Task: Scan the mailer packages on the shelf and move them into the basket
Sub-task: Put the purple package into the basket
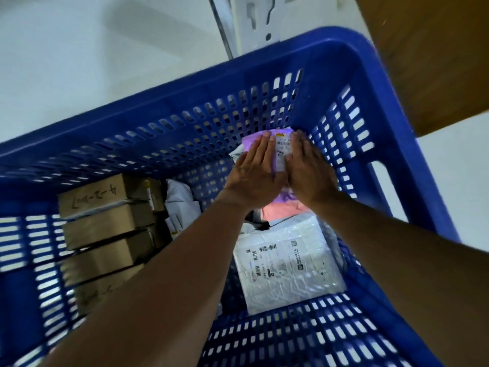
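I look down into a blue slotted plastic basket [352, 62]. A purple mailer [281, 152] with a white shipping label lies at the basket's far right corner. My left hand [255, 170] presses flat on its left side and my right hand [308, 168] presses flat on its right side, fingers straight. Under my wrists lie a pink mailer [280, 214] and a large white mailer [288, 263] with barcode labels. Grey mailers peek out beneath the purple one.
Several brown cardboard boxes [105, 229] are stacked along the basket's left side, and a white mailer [180, 197] stands beside them. A white metal shelf post [254, 19] rises behind the basket. A brown surface [434, 56] fills the upper right. The floor is pale.
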### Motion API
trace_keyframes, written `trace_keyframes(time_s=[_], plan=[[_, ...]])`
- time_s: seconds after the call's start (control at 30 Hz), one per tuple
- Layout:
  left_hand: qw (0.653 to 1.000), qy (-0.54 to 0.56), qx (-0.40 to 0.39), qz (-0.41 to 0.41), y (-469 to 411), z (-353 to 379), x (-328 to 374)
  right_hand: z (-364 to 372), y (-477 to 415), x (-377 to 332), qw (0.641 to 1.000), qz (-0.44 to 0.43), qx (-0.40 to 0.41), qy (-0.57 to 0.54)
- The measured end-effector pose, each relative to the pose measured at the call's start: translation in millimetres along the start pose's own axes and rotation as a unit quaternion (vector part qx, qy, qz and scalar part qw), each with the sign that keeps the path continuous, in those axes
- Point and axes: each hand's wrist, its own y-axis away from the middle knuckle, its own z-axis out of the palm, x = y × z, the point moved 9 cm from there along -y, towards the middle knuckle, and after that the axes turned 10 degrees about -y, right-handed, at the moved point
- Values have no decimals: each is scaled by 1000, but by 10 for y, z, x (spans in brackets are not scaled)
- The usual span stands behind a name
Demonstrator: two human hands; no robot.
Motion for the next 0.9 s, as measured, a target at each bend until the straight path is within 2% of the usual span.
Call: trace_keyframes(time_s=[0.13,0.23,0.37,0.47,0.57,0.73,0.9], plan=[[1000,-4,-5,16,261,-225,10,-252,249,-148,1000,-24,-13,-8],[999,46,8,-21,527,-506,-64,-538,521,-261,999,10,-6,-49],[994,-51,1,97,820,-778,42,-828,763,-565,997,0,-16,-72],[997,-55,-35,47,1017,-1059,-61,-1039,882,-777,997,1,-36,-71],[998,31,-56,-21,1244,-1471,-159,-1359,986,-1058,997,-5,-35,-76],[997,19,-66,-33,1620,-2081,-138,-1956,1226,-1635,996,-46,-4,-78],[990,87,-79,-77,2179,-2696,-110,-2549,1514,-2175,996,-64,-24,-57]])
